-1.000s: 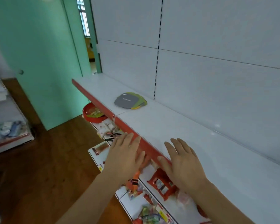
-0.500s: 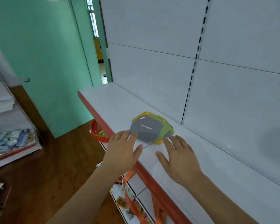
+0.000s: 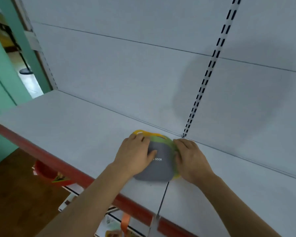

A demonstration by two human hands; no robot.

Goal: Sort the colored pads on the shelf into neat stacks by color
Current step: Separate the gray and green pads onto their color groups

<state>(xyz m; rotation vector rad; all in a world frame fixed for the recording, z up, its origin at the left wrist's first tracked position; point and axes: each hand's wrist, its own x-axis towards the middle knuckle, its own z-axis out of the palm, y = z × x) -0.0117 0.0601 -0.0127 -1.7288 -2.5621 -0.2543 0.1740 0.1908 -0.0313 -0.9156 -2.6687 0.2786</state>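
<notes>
Now we have our left hand [image 3: 135,155] and right hand [image 3: 190,159] curled around opposite sides of the mixed stack: grey pad [image 3: 158,166] on top (printed "ODOR"), green pad [image 3: 162,140] and yellow pad [image 3: 140,132] beneath. It lies on the white shelf [image 3: 72,124], near the back panel

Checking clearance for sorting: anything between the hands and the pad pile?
Nothing visible. The left hand and right hand already touch the pad pile, grey pad on top, on the shelf.

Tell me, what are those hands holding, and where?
Both grip the pile of pads: the left hand on its left edge, the right hand on its right edge.
</notes>
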